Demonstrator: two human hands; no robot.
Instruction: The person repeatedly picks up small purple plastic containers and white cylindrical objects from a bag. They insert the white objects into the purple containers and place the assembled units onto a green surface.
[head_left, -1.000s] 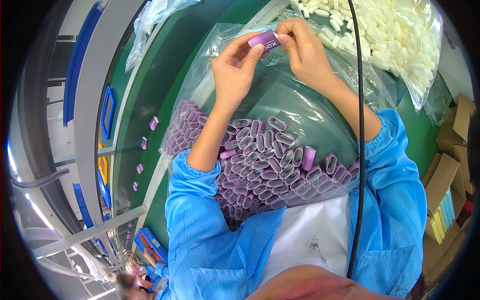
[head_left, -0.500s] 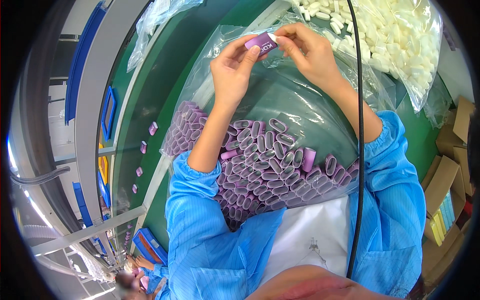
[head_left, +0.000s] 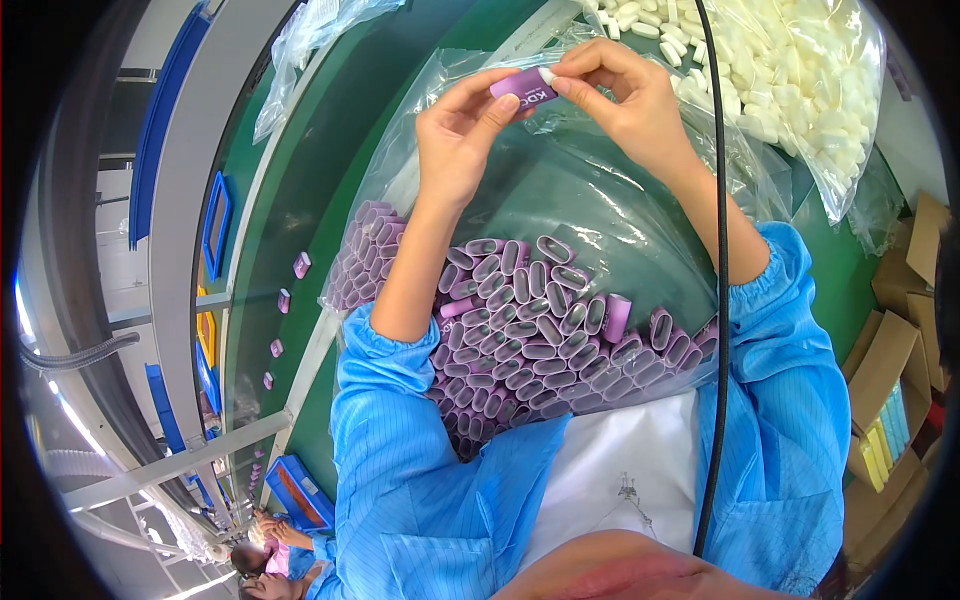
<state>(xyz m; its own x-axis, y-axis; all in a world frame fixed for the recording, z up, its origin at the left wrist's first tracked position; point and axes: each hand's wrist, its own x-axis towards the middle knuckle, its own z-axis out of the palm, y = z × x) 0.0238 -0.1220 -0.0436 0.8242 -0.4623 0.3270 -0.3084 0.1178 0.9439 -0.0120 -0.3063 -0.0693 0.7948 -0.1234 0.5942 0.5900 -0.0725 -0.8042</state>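
My left hand point(head_left: 455, 140) pinches a purple oval tube-like casing point(head_left: 516, 89) between thumb and fingers, above the far part of the bench. At the casing's right end, my right hand point(head_left: 632, 100) closes thumb and forefinger on a small white piece point(head_left: 547, 76). Only the tip of that piece shows; how far it sits inside the casing is hidden. Below my forearms, many similar purple casings point(head_left: 540, 352) lie heaped on clear plastic sheeting, most with their hollow oval ends facing up. Beyond my right hand, a clear bag point(head_left: 800, 100) holds many white oval pieces.
On the left runs a green conveyor belt point(head_left: 300, 215) with several purple casings in a line. A black cable point(head_left: 722, 250) hangs down in front of my right arm. Cardboard boxes point(head_left: 885, 360) stand at right. A blue tray point(head_left: 300, 490) and another person point(head_left: 285, 560) are at lower left.
Both hands stay almost in place, with the right fingers still at the casing's end. The casings on the belt have shifted slightly toward the lower left. The other person's head and hands have moved.
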